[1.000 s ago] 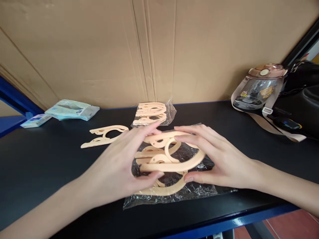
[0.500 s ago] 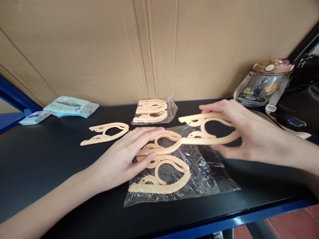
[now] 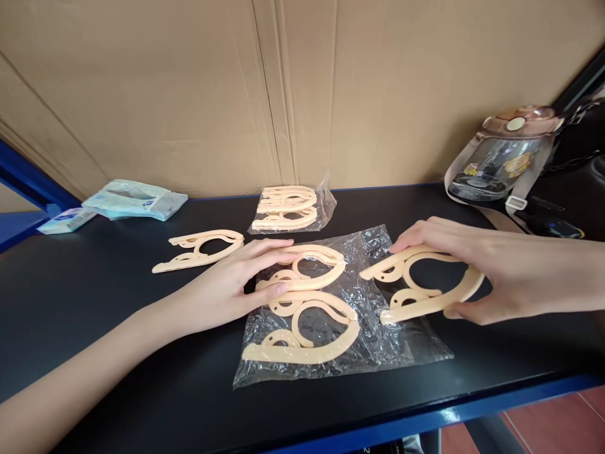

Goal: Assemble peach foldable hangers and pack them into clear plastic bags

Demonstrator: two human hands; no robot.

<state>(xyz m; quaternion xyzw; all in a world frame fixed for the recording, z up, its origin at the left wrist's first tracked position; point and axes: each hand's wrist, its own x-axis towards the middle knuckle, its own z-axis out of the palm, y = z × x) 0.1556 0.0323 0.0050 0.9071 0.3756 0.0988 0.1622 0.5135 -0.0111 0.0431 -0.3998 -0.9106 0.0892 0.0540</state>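
My right hand grips the curved end of a peach-coloured folding clothes hanger, folded up, over the right part of a clear plastic bag. Two more folded hangers lie at the bag: an upper one and a lower one. My left hand is closed round the left end of the upper one, fingers on its far side and thumb on its near side. Left of that hand, a single folded hanger lies on the black tabletop.
At the back, a smaller clear bag holds several folded hangers. Tissue packs lie at the far left. A strapped clear bottle stands at the back right, with dark items beside it. Cardboard walls the rear.
My right hand has moved right and nearer with its hanger, away from the hangers at the bag. My left hand has stayed almost in place.
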